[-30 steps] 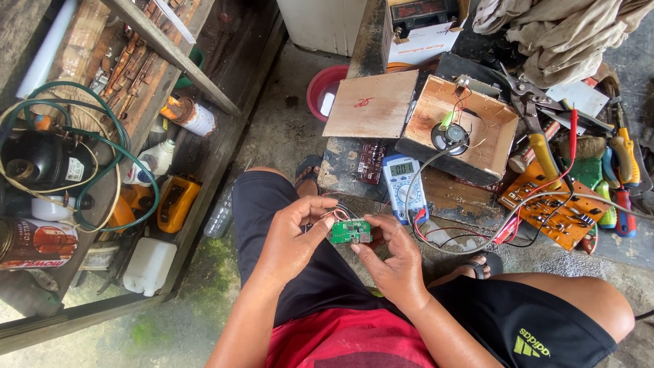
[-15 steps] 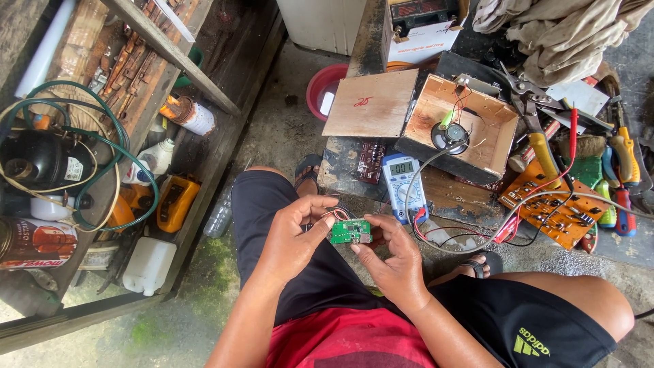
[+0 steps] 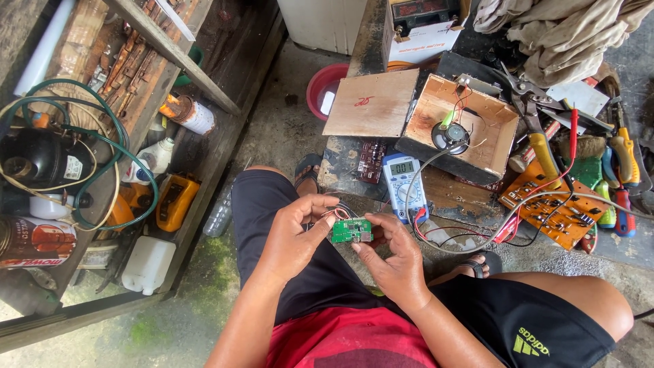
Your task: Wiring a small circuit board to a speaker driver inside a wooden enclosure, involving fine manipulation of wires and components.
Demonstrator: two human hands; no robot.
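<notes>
A small green circuit board (image 3: 352,230) with thin red, black and white wires at its left end is held over my lap. My left hand (image 3: 294,238) pinches its left edge between thumb and fingers. My right hand (image 3: 394,257) grips its right edge with thumb and fingertips. Both hands sit close together above my black shorts. A blue multimeter (image 3: 402,180) lies on the low wooden bench just beyond the hands.
On the bench sit an open wooden box with a small speaker (image 3: 458,131), a wooden lid (image 3: 372,103), an orange circuit board (image 3: 552,204), pliers and screwdrivers (image 3: 623,160). A red bowl (image 3: 325,88) lies on the floor. Shelves at left (image 3: 88,177) hold bottles, hoses and a compressor.
</notes>
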